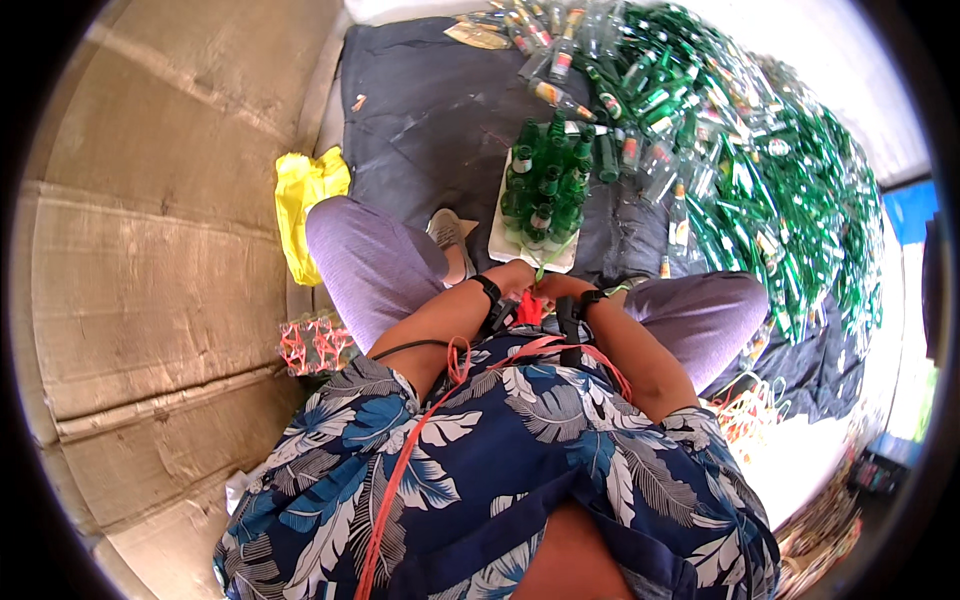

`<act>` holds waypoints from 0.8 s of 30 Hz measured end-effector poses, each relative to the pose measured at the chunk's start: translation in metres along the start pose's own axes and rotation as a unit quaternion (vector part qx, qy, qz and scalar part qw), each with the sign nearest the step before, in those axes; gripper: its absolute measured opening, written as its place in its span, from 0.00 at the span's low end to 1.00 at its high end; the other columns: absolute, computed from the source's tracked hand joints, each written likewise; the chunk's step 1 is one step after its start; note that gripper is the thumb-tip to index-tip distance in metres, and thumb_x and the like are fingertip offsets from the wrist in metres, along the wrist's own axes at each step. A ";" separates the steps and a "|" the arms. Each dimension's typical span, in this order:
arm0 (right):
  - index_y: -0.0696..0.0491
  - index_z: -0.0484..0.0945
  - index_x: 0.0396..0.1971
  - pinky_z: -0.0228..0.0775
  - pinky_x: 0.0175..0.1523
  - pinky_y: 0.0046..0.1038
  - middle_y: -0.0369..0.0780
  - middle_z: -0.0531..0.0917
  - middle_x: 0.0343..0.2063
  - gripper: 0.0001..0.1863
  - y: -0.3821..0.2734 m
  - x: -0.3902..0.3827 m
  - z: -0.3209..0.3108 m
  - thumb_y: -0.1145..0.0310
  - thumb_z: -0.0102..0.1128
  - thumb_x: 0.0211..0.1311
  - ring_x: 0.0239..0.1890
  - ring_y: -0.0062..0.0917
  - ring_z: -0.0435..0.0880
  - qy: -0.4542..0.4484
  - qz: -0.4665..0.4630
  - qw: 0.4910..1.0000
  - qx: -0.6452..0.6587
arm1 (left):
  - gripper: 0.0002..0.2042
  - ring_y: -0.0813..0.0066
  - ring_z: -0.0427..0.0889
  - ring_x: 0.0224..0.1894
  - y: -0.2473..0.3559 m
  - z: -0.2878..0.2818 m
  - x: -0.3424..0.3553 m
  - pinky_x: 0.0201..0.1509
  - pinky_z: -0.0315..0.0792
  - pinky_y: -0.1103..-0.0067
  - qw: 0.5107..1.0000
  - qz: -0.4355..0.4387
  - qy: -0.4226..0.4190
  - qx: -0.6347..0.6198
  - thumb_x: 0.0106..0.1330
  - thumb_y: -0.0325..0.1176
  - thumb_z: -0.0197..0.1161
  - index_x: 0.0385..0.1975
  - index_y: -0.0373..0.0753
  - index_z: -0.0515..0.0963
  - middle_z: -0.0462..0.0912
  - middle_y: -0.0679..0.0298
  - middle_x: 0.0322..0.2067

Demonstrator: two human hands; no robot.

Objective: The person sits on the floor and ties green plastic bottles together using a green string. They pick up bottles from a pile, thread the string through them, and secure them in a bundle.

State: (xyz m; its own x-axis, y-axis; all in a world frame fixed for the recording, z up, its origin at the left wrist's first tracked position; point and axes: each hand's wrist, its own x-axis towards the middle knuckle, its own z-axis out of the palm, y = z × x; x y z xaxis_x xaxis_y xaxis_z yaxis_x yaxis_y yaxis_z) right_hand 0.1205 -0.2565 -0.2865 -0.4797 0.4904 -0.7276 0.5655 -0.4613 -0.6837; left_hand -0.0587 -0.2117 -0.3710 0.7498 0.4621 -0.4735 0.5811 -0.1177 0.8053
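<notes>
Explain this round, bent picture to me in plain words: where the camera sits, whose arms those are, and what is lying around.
There is no machine here. The camera is worn on a person's head and looks down, and its wide lens bends the edges into a circle. The two forearms rising from the bottom are the person's own; you also see their patterned shirt and purple trousers.

The left hand and right hand meet close together, each with a black wrist strap. They seem to work a thin green cord that runs toward a bundle of green glass bottles standing on a white sheet. Something small and red sits between the hands; I cannot tell what.

Beyond lies a dark cloth and a large heap of loose bottles. A yellow bag lies to the left.
</notes>
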 end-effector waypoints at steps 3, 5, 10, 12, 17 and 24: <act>0.60 0.84 0.35 0.77 0.36 0.30 0.42 0.87 0.29 0.15 0.025 0.010 -0.009 0.62 0.58 0.61 0.28 0.26 0.86 -0.006 -0.100 0.992 -0.083 | 0.08 0.63 0.83 0.34 0.034 -0.005 0.005 0.39 0.75 0.66 0.950 -0.210 -0.009 -0.230 0.67 0.34 0.60 0.41 0.41 0.82 0.85 0.61 0.37; 0.58 0.85 0.35 0.76 0.37 0.31 0.41 0.87 0.28 0.16 0.032 0.016 -0.012 0.60 0.59 0.59 0.29 0.26 0.86 -0.004 -0.139 0.981 -0.137 | 0.08 0.64 0.83 0.36 0.038 -0.003 0.005 0.39 0.74 0.66 0.924 -0.234 0.001 -0.303 0.67 0.33 0.59 0.41 0.40 0.81 0.84 0.60 0.36; 0.52 0.88 0.38 0.74 0.40 0.29 0.39 0.89 0.34 0.15 0.021 0.016 -0.006 0.60 0.61 0.59 0.34 0.24 0.87 -0.028 -0.090 0.990 -0.106 | 0.05 0.70 0.79 0.28 -0.010 -0.012 -0.003 0.33 0.73 0.76 0.882 -0.178 -0.020 -0.437 0.62 0.22 0.59 0.35 0.30 0.79 0.83 0.58 0.31; 0.51 0.89 0.35 0.74 0.39 0.30 0.38 0.89 0.31 0.13 0.032 0.015 -0.005 0.61 0.64 0.53 0.33 0.24 0.87 0.018 -0.034 0.986 -0.160 | 0.05 0.69 0.81 0.28 0.017 -0.002 -0.004 0.32 0.73 0.77 0.925 -0.189 0.020 -0.330 0.65 0.22 0.56 0.36 0.29 0.78 0.84 0.57 0.33; 0.51 0.89 0.32 0.74 0.35 0.33 0.41 0.88 0.28 0.10 0.042 0.050 -0.024 0.67 0.67 0.48 0.31 0.24 0.87 0.125 -0.049 0.914 -0.384 | 0.07 0.68 0.83 0.30 0.020 -0.005 -0.002 0.34 0.76 0.74 0.957 -0.129 0.011 -0.261 0.69 0.27 0.55 0.36 0.30 0.78 0.83 0.58 0.31; 0.55 0.86 0.31 0.78 0.32 0.28 0.41 0.87 0.27 0.06 0.058 0.072 -0.021 0.69 0.65 0.58 0.29 0.22 0.88 0.146 -0.216 0.909 -0.326 | 0.12 0.62 0.86 0.30 0.008 -0.009 -0.007 0.35 0.78 0.68 0.991 0.006 0.030 0.128 0.69 0.36 0.57 0.35 0.31 0.81 0.84 0.56 0.28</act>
State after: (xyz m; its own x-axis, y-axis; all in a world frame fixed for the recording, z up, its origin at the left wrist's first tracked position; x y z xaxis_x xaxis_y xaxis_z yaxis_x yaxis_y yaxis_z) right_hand 0.1331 -0.2327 -0.3772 -0.6070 0.7407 -0.2880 0.6895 0.3106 -0.6543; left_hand -0.0619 -0.2080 -0.3586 0.7409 0.5104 -0.4365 0.6396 -0.3381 0.6904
